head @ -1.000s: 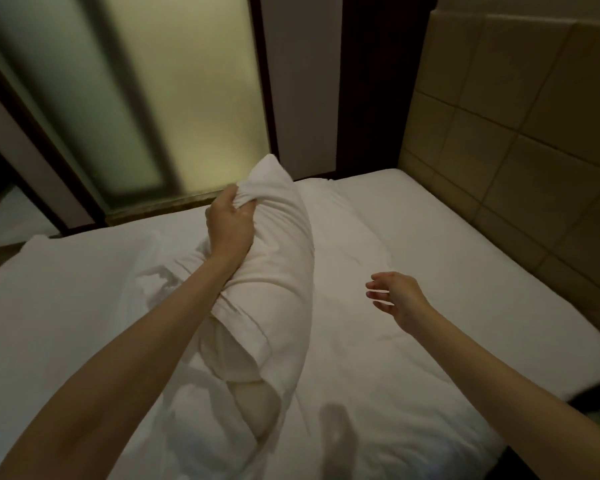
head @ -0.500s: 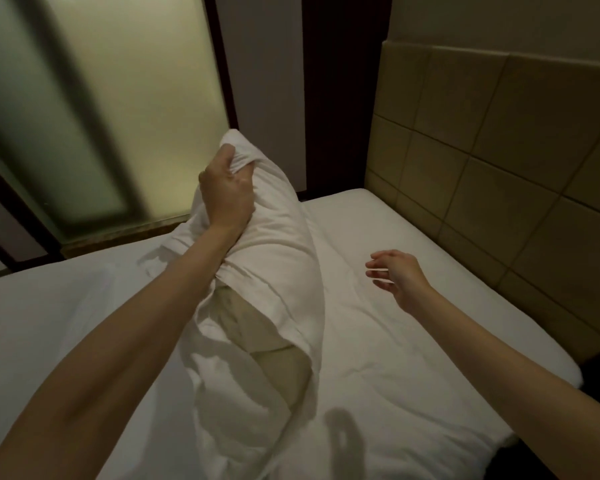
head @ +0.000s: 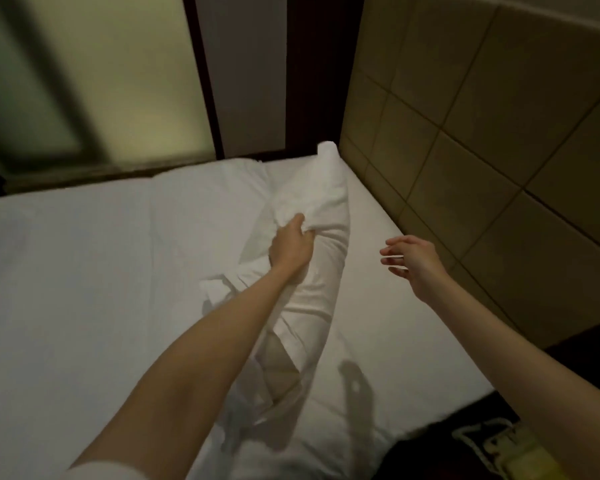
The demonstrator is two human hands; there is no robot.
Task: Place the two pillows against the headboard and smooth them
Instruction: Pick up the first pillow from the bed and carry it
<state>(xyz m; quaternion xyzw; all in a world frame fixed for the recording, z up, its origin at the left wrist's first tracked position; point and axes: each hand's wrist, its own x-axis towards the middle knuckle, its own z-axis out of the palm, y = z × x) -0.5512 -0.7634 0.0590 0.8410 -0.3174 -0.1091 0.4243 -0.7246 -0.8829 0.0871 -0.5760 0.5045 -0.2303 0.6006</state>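
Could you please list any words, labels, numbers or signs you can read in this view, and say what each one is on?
None can be read.
The pillow, held by the left hand, the sheet and the headboard show no print.
The dark item at the lower right has pale markings, too blurred and cut off to read.
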